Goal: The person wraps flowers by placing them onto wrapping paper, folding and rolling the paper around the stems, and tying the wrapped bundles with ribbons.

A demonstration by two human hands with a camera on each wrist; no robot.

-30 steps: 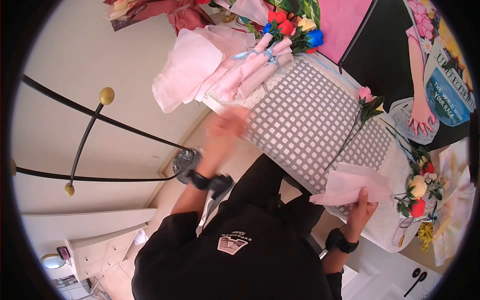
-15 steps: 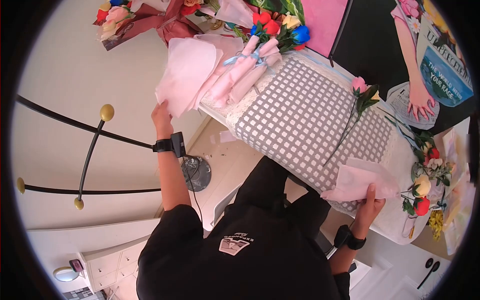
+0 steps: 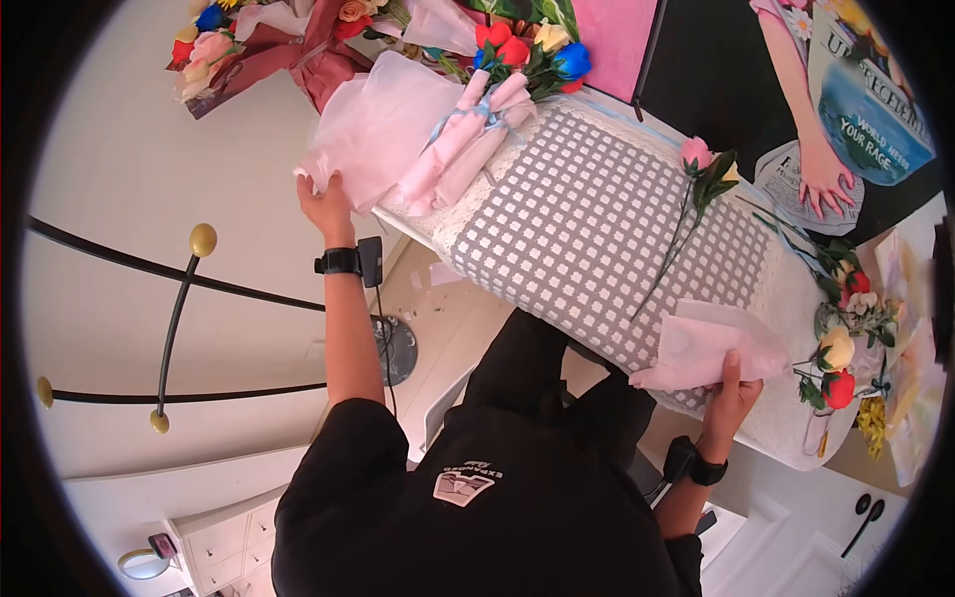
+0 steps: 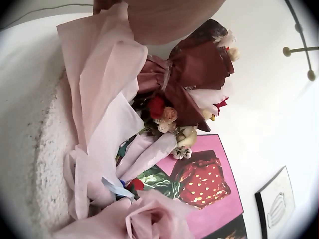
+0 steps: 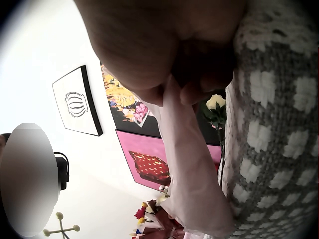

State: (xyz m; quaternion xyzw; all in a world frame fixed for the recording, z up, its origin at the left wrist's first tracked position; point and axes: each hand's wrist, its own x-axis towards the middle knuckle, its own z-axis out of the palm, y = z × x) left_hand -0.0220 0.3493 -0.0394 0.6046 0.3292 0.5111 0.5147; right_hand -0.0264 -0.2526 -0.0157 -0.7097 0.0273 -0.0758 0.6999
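Observation:
My left hand [image 3: 328, 207] pinches the near edge of a large sheet of pink wrapping paper [image 3: 383, 119] at the table's left end. In the left wrist view that paper [image 4: 94, 74] hangs in loose folds below the hand. Beside it lie pink paper-wrapped bundles [image 3: 466, 139] tied with light blue ribbon. My right hand [image 3: 734, 400] grips a smaller folded piece of pink wrapping paper [image 3: 701, 343], thumb on top, over the near right part of the table. Between the hands, a pink rose [image 3: 696, 154] and a pale yellow one lie with long stems on the checked cloth.
The grey-and-white checked cloth [image 3: 587, 219] covers the table. Red, blue and cream flowers [image 3: 527, 50] and a dark-red wrapped bouquet [image 3: 298, 60] are at the back left. More flowers [image 3: 839, 368] lie at the right end. A black stand [image 3: 179, 298] with yellow balls is at the left.
My left hand swung outward to the left and took hold of the large pink paper's edge, then moved slightly up with it. My right hand keeps its grip on the smaller paper.

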